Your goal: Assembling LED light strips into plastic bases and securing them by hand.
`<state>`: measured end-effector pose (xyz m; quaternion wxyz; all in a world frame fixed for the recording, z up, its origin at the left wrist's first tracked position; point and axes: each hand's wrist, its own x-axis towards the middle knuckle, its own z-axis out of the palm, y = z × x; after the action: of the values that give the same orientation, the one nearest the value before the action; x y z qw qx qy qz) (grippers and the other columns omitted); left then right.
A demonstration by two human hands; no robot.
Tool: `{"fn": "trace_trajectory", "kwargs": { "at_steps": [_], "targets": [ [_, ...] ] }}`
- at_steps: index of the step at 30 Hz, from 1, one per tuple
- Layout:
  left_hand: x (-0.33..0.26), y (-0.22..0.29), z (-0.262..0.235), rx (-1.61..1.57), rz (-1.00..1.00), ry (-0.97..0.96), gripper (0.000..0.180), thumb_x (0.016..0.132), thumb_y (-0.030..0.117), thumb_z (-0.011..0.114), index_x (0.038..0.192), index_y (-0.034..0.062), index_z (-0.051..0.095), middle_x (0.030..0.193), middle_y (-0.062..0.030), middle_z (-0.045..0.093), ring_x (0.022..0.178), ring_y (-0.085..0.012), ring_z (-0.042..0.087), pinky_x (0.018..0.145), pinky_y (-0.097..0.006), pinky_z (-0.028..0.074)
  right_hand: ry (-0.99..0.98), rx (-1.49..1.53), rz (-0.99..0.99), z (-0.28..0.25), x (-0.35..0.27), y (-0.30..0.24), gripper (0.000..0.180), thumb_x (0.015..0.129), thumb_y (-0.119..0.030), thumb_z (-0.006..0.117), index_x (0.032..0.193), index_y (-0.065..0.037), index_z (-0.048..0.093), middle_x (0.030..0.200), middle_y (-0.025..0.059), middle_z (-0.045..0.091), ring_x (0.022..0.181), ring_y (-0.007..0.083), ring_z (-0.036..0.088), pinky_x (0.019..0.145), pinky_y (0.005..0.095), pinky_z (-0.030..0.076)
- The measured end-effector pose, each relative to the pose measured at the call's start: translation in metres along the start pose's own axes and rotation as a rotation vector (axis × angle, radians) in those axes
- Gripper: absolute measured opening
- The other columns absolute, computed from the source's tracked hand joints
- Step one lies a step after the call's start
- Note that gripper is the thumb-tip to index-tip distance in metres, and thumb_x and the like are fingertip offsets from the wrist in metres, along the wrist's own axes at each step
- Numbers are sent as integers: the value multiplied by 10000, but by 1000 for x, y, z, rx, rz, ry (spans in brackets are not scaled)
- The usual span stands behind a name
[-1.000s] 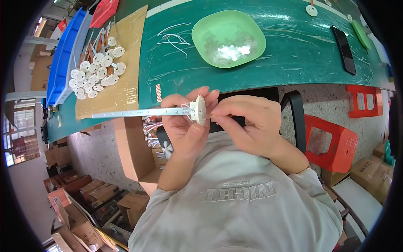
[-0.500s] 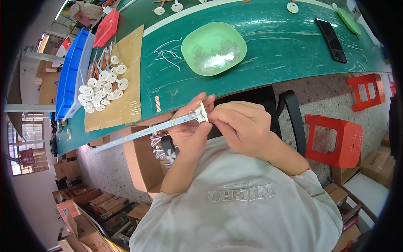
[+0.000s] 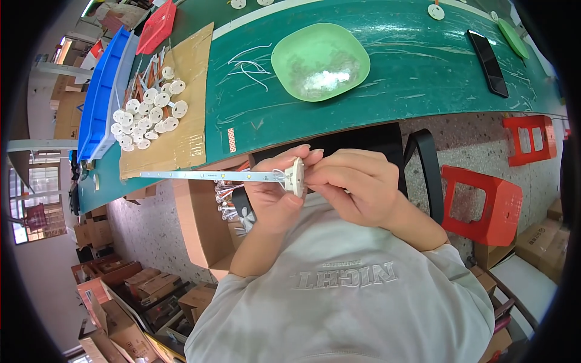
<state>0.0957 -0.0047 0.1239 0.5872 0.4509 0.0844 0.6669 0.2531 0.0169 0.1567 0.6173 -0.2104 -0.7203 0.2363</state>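
Compared with the earlier frames, our hands have stayed close to the chest while the long white strip has levelled out, now pointing almost straight to the left instead of slanting down toward the near left. We hold the assembly in front of us, just near of the green table edge and above the open cardboard box of parts.

Our left hand is clamped around the round white cap at the strip's right end, thumb below and fingertips over the top. Our right hand has its fingers pinched together just right of the cap; what they press on is hidden, so we cannot tell the exact contact.

We judge the strip to be light, thin and fairly stiff, yet likely to flex or snap if levered from its free end. The small components along it look fragile, so the edges are the safer place to hold. The cap is hard smooth plastic, a firmer grip point, and the thin wires beside it should not be pulled.

Far left on the table, 1 sheet of brown cardboard carries a heap of white discs, beside a blue bin. A green bowl sits far centre, with a dark phone to the far right. On the right floor stand 2 red stools.
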Motion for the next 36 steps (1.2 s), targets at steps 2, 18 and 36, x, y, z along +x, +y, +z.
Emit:
{"fn": "trace_trajectory", "kwargs": {
  "at_steps": [2, 18, 36],
  "targets": [
    [-1, -5, 4, -6, 22, 27, 505, 825, 78, 749, 1267, -25, 527, 1344, -261, 514, 1214, -387, 554, 1010, -484, 481, 10, -32, 7, 2, 1, -5, 134, 712, 72, 704, 828, 23, 659, 767, 124, 665, 606, 228, 638, 548, 281, 515],
    [-14, -21, 13, 66, 89, 189, 496, 871, 152, 717, 1282, 3, 485, 1356, -233, 514, 1201, -334, 572, 1014, -454, 484, 141, -196, -19, 20, -7, -10, 122, 725, 111, 633, 835, 57, 624, 746, 137, 651, 569, 243, 628, 532, 282, 527],
    [0, -18, 2, 85, 49, 193, 490, 842, 118, 741, 1265, -16, 533, 1311, -255, 551, 1164, -364, 596, 987, -472, 500, 53, -139, 21, 10, 6, -1, 169, 688, 105, 659, 839, 29, 653, 773, 143, 671, 617, 252, 655, 556, 288, 532]
  ]
}}
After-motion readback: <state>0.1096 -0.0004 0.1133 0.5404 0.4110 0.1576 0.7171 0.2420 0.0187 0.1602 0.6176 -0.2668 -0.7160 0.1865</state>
